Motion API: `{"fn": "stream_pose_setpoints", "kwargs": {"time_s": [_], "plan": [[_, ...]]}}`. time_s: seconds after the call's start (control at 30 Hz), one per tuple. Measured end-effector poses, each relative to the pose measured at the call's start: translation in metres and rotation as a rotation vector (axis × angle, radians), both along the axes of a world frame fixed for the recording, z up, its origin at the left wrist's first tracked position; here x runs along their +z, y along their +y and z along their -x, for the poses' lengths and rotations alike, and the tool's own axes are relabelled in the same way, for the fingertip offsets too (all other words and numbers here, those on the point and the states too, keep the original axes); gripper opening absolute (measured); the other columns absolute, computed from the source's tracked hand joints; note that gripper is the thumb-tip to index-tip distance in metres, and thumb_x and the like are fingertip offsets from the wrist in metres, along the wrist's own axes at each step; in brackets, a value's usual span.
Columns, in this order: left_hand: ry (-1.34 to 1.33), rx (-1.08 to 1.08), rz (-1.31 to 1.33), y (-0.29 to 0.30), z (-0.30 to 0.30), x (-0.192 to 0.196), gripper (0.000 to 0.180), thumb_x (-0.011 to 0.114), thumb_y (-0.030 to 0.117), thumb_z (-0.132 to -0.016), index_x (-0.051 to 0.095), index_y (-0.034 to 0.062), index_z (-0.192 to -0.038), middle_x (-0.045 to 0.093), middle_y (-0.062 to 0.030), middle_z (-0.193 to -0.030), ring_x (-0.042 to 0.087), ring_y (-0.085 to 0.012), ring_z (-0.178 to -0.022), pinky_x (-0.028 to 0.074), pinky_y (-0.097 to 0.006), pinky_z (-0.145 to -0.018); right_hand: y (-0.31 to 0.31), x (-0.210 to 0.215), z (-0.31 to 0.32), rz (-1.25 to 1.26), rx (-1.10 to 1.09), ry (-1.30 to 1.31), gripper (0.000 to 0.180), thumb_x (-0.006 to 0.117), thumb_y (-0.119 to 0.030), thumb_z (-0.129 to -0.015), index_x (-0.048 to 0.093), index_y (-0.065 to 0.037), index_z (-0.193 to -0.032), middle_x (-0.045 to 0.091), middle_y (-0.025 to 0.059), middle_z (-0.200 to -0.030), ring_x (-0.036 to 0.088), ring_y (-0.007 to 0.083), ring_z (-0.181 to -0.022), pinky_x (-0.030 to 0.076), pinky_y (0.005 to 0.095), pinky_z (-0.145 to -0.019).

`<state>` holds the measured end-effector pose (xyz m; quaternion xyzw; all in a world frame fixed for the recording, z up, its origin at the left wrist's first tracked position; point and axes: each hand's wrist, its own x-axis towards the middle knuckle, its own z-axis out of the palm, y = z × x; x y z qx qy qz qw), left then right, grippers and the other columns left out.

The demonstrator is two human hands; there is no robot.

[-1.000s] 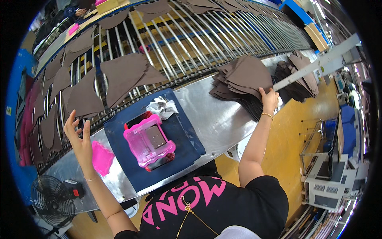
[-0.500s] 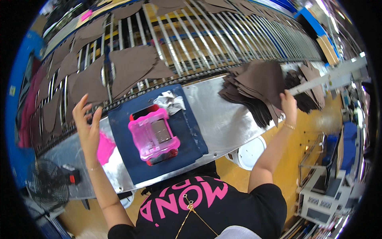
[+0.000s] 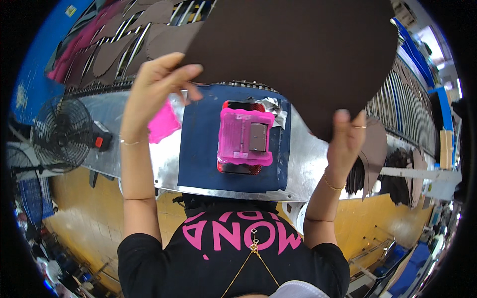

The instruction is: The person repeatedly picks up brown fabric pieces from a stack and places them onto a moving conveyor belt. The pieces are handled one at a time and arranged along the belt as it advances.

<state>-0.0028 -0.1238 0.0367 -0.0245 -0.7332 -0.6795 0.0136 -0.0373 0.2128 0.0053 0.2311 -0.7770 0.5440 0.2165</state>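
A large, flat, dark brown cut piece of sheet material (image 3: 303,54) is raised between my hands, hiding much of the roller rack behind it. My left hand (image 3: 161,87) grips its left corner, thumb on top. At its lower right tip, my right hand (image 3: 344,144) pinches it, thumb toward me. Below the piece, a bright pink scalloped plastic holder (image 3: 231,136) containing a small grey-brown block (image 3: 258,137) rests on red and black supports. These sit on a dark blue mat (image 3: 198,164). Crumpled silvery foil (image 3: 276,111) lies by the mat's far right corner.
A metal table (image 3: 310,169) bears the mat, a pink sheet (image 3: 164,124) and, at right, a stack of brown pieces (image 3: 373,144). Beyond runs a rack of metal rollers (image 3: 397,99) carrying more brown pieces. A black fan (image 3: 62,129) stands at left.
My right hand has lifted a brown piece from the right-hand stack and brought it leftward over the table. My left hand, empty before, has taken its left corner. The view has turned.
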Motion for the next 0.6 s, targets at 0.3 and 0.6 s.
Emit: {"fn": "stream_pose_setpoints", "kwargs": {"time_s": [0.3, 0.6], "plan": [[0.148, 0.471, 0.405, -0.062, -0.085, 0.010, 0.015, 0.068, 0.013, -0.084, 0.069, 0.0022, -0.094, 0.066, -0.0045, -0.074, 0.063, -0.0082, -0.064, 0.043, -0.018, -0.052, -0.065, -0.018, -0.019, -0.231, 0.274, -0.203, 0.015, 0.074, -0.013, -0.076, 0.069, -0.002, -0.084, 0.067, 0.0126, -0.078, 0.063, 0.0277, -0.069, 0.048, 0.0322, -0.060], [-0.002, 0.250, 0.385, -0.031, -0.083, -0.020, 0.013, 0.066, 0.006, -0.083, 0.065, -0.0056, -0.087, 0.060, -0.0022, -0.066, 0.058, -0.0082, -0.057, 0.042, -0.022, -0.050, -0.018, -0.024, -0.026, -0.390, 0.211, -0.017, 0.022, 0.070, -0.004, -0.070, 0.070, -0.009, -0.092, 0.069, 0.0055, -0.077, 0.060, 0.0185, -0.068, 0.040, 0.0304, -0.077]]}}
